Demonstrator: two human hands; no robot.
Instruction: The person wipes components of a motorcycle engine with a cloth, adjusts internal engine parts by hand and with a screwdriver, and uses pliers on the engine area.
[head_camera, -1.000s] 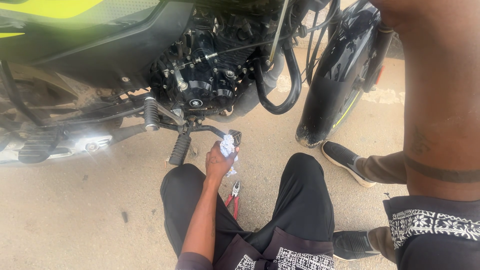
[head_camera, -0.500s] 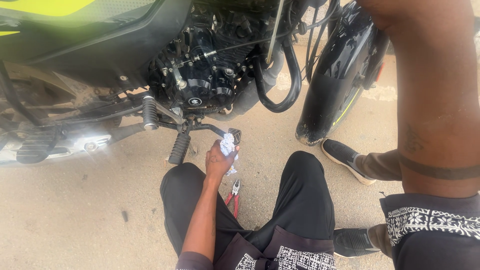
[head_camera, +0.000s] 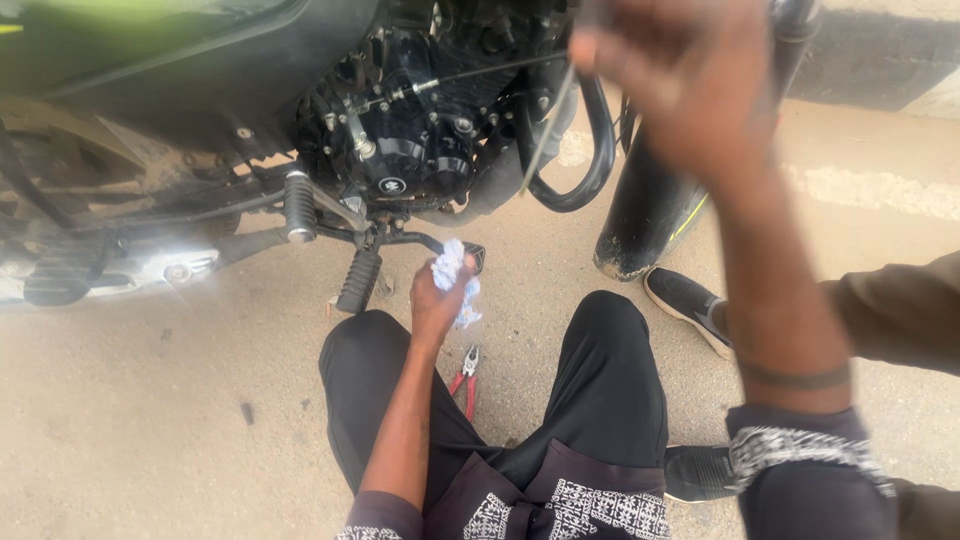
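My left hand (head_camera: 438, 300) is closed around a crumpled white rag (head_camera: 449, 270), held just below the gear lever (head_camera: 432, 241) under the black motorcycle engine (head_camera: 420, 140). My right hand (head_camera: 672, 85) is raised and blurred at the top of the view, in front of the engine's right side. A thin cable (head_camera: 540, 140) hangs by its fingers, and I cannot tell whether they grip it. I am squatting, my knees in black trousers (head_camera: 610, 390) on either side of my left arm.
Red-handled pliers (head_camera: 466, 375) lie on the sandy ground between my knees. A footpeg (head_camera: 358, 280) sticks out left of the lever. The front tyre and fender (head_camera: 650, 215) stand at the right. Another person's black shoe (head_camera: 688, 305) and brown trouser leg (head_camera: 900, 310) are on the right.
My right hand has dropped into view from above the frame and now blurs across the engine's right side. My left hand stays with the rag at the gear lever.
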